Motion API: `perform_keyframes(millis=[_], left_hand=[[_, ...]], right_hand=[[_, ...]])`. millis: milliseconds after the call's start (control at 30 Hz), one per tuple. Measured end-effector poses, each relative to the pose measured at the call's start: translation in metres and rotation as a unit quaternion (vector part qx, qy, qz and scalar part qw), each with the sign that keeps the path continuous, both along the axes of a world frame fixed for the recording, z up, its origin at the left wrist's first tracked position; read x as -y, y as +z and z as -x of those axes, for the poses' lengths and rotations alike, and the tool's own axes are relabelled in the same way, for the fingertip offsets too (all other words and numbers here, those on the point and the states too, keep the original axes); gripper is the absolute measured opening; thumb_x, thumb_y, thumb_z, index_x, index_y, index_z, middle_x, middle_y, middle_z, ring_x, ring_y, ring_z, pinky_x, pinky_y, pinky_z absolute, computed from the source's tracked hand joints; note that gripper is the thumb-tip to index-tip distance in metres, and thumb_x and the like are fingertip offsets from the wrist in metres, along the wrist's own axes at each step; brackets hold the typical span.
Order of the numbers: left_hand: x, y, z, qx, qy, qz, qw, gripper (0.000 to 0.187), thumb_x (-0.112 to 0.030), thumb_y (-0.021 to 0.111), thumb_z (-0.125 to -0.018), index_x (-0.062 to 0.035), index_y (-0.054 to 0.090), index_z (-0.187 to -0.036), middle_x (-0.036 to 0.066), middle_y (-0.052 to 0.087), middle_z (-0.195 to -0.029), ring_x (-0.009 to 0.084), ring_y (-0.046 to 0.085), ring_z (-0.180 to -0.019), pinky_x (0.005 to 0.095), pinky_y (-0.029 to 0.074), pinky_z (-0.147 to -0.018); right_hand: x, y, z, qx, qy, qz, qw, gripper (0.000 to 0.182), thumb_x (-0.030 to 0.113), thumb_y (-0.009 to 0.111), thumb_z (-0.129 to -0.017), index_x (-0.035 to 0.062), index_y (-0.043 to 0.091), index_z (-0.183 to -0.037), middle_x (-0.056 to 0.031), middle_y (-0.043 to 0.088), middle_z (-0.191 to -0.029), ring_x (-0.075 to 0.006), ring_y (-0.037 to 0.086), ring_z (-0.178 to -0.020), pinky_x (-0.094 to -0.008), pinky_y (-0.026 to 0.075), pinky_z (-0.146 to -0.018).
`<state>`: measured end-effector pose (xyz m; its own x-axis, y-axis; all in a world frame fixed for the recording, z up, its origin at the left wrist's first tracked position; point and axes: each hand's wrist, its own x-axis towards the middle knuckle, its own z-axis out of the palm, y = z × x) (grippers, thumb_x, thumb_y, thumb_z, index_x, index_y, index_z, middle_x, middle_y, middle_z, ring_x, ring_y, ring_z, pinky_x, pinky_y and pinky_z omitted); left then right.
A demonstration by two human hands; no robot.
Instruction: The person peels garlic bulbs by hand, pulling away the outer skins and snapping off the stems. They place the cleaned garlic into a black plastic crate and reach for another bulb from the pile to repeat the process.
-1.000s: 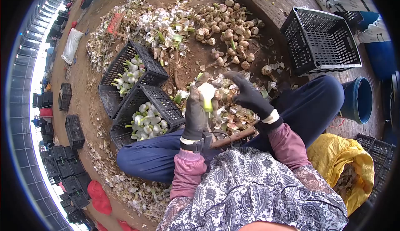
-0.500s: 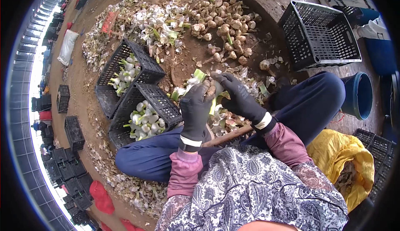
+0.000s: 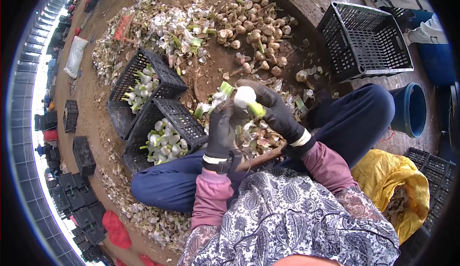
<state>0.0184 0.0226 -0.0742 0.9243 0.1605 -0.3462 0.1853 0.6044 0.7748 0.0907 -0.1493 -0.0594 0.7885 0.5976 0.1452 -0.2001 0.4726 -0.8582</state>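
Note:
A clean white garlic bulb (image 3: pixel 245 97) with a short green stem sits in the fingers of my right hand (image 3: pixel 278 115), which wears a dark glove. Beside it on the left, my gloved left hand (image 3: pixel 221 127) is closed, fingers pressed together; I cannot tell what they hold. A strip of garlic skin with a green end (image 3: pixel 225 90) shows right at its fingertips. Below the hands, loose peels (image 3: pixel 261 141) surround a wooden bar (image 3: pixel 263 157). Trimmed garlic fills part of two tilted black crates (image 3: pixel 179 117) to the left.
Unpeeled garlic bulbs (image 3: pixel 258 24) lie heaped ahead, with a peel pile (image 3: pixel 172 28) to their left. An upright black crate (image 3: pixel 366 38) stands on the right, near a blue bucket (image 3: pixel 409 110) and a yellow sack (image 3: pixel 383 179). Another person's light clothing shows at upper right.
The hands have moved slightly apart. The white garlic bulb, largely hidden between them before, is now exposed in my right hand, its green stem pointing down to the right.

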Motion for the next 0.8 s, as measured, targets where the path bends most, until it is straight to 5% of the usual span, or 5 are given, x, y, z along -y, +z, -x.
perform_keyframes(millis=[333,400,500,567,800], left_hand=[[0.019,-0.013,-0.001,0.032,-0.028,0.136,0.990,0.032,-0.024,0.061,-0.101,-0.0005,0.059,-0.122,0.006,0.065,-0.095,0.0159,0.066,-0.079,0.0269,0.056,-0.065],[0.026,-0.012,-0.002,0.012,-0.019,0.172,0.985,0.031,-0.024,0.062,-0.101,0.0003,0.059,-0.120,0.006,0.062,-0.095,0.0165,0.064,-0.080,0.0271,0.055,-0.066],[0.031,-0.016,-0.003,0.010,0.005,0.260,0.966,0.031,-0.022,0.062,-0.101,0.0003,0.059,-0.122,0.005,0.063,-0.089,0.0176,0.064,-0.074,0.0277,0.055,-0.065],[0.030,-0.025,0.008,-0.011,-0.034,0.222,0.974,0.035,-0.022,0.063,-0.099,-0.0007,0.058,-0.127,0.005,0.064,-0.094,0.0159,0.064,-0.082,0.0272,0.055,-0.067],[0.012,0.002,-0.001,0.010,-0.038,-0.267,0.963,0.046,-0.006,0.071,-0.090,0.0028,0.057,-0.133,0.007,0.066,-0.116,0.0117,0.064,-0.100,0.0248,0.054,-0.086]], right_hand=[[0.005,-0.017,0.006,0.217,-0.155,0.257,0.929,0.051,0.040,0.041,-0.110,-0.0032,0.055,-0.133,-0.0123,0.064,-0.120,-0.0211,0.063,-0.111,-0.0322,0.050,-0.095],[-0.001,-0.045,0.003,-0.125,-0.007,-0.092,0.988,0.052,0.040,0.039,-0.110,-0.0043,0.051,-0.136,-0.0137,0.062,-0.126,-0.0235,0.061,-0.116,-0.0334,0.050,-0.099],[0.001,-0.035,-0.004,-0.362,-0.014,-0.280,0.889,0.052,0.036,0.037,-0.111,-0.0050,0.045,-0.141,-0.0148,0.057,-0.137,-0.0269,0.057,-0.125,-0.0356,0.049,-0.106],[0.012,-0.032,-0.021,-0.437,0.068,-0.428,0.788,0.050,0.031,0.038,-0.111,-0.0047,0.040,-0.145,-0.0152,0.049,-0.149,-0.0312,0.053,-0.133,-0.0427,0.047,-0.112],[0.004,-0.042,-0.008,-0.244,-0.011,-0.144,0.959,0.053,0.025,0.055,-0.104,-0.0003,0.039,-0.149,-0.0109,0.061,-0.130,-0.0252,0.061,-0.115,-0.0393,0.053,-0.099]])
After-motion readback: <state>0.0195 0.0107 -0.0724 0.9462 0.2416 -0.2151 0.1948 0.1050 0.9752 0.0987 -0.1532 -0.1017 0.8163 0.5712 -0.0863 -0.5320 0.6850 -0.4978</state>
